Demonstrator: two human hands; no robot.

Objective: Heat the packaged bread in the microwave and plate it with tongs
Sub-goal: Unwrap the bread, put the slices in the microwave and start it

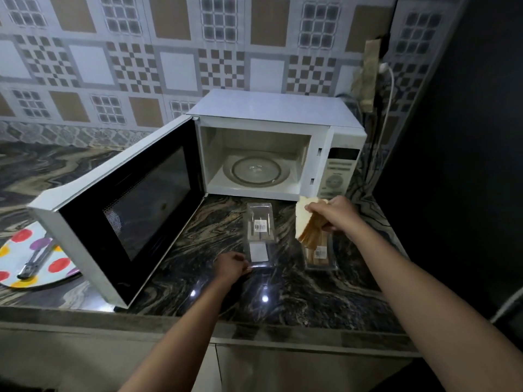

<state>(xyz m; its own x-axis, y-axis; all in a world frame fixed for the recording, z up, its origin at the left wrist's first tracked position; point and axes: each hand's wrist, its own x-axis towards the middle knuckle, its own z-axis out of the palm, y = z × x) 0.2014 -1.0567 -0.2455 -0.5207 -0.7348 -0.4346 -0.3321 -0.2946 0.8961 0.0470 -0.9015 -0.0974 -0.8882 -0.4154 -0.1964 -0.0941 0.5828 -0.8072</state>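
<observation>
My right hand (332, 212) grips a stack of bread slices (305, 224), lifted above a clear pack (319, 257) that still holds more bread. My left hand (230, 267) pinches the near edge of an empty clear plastic package (259, 236) with a barcode label, lying on the counter. The white microwave (271, 108) stands behind with its door (124, 205) swung wide open to the left. Its glass turntable (256, 169) is bare. Metal tongs (35, 261) lie on a polka-dot plate (17, 244) at the far left.
The dark marbled counter (283, 292) ends at a front edge near me. A dark wall closes off the right side. A power strip and white cable (387, 80) hang behind the microwave. Patterned tiles cover the back wall.
</observation>
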